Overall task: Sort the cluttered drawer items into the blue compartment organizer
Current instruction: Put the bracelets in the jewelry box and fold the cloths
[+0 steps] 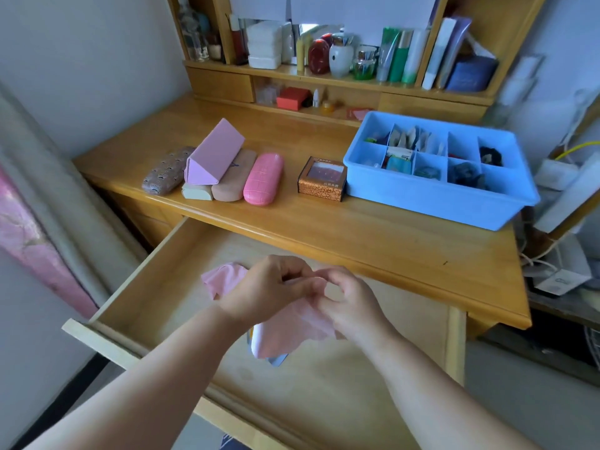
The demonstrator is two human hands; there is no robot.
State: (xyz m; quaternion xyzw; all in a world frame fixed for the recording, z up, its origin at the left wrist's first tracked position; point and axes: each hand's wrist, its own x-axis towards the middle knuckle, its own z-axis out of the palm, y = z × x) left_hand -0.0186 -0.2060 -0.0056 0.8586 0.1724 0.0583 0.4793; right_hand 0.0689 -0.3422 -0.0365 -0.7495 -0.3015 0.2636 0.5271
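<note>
Both left hand (266,287) and right hand (347,303) pinch pink cloth (292,332) above drawer (156,306); loose pinch may drop it before blue organizer (422,203).

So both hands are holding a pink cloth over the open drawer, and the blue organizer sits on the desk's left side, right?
Not quite. The head view shows the blue organizer on the desk's right side. Both the left hand and right hand do hold the pink cloth over the open drawer.

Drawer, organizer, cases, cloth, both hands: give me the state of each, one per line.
drawer: pulled open
blue organizer: on desk, several compartments filled
pink cloth: held above drawer, crumpled
left hand: pinching cloth
right hand: pinching cloth
pink glasses case: closed
triangular pink case: closed, resting on other cases
brown box: closed
</note>
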